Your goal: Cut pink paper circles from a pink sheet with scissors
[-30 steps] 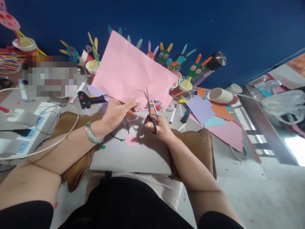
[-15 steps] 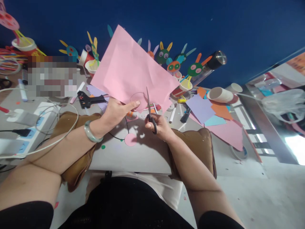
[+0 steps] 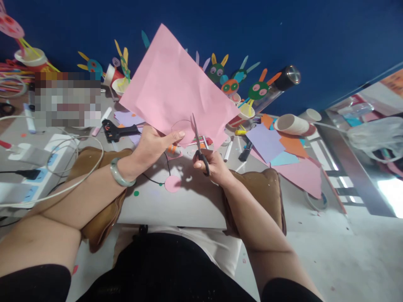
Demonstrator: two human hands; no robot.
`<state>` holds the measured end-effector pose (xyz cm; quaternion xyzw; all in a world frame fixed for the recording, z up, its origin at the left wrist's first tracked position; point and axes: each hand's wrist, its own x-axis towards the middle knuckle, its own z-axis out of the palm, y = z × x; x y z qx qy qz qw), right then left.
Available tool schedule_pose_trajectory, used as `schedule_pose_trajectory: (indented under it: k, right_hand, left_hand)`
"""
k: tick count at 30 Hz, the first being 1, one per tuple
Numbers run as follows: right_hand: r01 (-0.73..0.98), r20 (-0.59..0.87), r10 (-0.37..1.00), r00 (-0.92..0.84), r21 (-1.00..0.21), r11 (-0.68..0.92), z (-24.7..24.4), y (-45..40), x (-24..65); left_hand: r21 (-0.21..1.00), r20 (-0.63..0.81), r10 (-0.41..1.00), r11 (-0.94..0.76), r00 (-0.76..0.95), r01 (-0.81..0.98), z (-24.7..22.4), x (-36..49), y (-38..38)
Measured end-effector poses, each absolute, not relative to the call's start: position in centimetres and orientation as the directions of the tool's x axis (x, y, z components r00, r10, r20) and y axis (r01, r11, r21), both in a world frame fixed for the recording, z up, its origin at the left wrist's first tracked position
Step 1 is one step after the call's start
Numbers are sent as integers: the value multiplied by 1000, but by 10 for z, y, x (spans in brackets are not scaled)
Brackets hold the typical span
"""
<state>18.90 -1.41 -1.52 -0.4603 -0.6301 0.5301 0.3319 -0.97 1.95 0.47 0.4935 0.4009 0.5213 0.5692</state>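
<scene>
My left hand (image 3: 157,144) pinches the lower edge of a large pink paper sheet (image 3: 176,79), thumb in front and fingers behind. A circle outline is drawn on the sheet just above my thumb. With my right hand (image 3: 214,165) I hold a pair of scissors (image 3: 198,140) by the dark handles. Their blades point up and lie against the sheet at the circle's right side; whether they are parted is hard to see. Below my hands, a small pink paper disc (image 3: 173,183) lies on the table (image 3: 176,212).
Left are a black glue gun (image 3: 119,131), a white power strip (image 3: 47,163) and loose cables. Coloured paper (image 3: 266,142) and a tipped paper cup (image 3: 291,124) lie right. Paper rabbit heads in cups line the blue wall (image 3: 252,25). Brown cushions (image 3: 258,197) sit under both forearms.
The pink sheet has tilted slightly, its top corner rising and shifting right. The scissors and my right hand have moved very slightly, while my left hand keeps its hold.
</scene>
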Motion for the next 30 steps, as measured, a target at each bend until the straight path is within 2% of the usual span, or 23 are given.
schedule_pose_trajectory:
  k: [6,18,30]
  right_hand:
    - [218,-58,936,-346,-976,20,-15,-14,190]
    - [209,-74,944,-321,-978,-5,-17,-14,190]
    - [203,-56,937,-344,-979,15,-18,-13,193]
  left_hand:
    - [979,73,988,-44,138,-201,6,-10,19]
    - [974,6,989,29,151,-224,7,-12,20]
    - [992,50,978,-25,204,-126,14,-12,18]
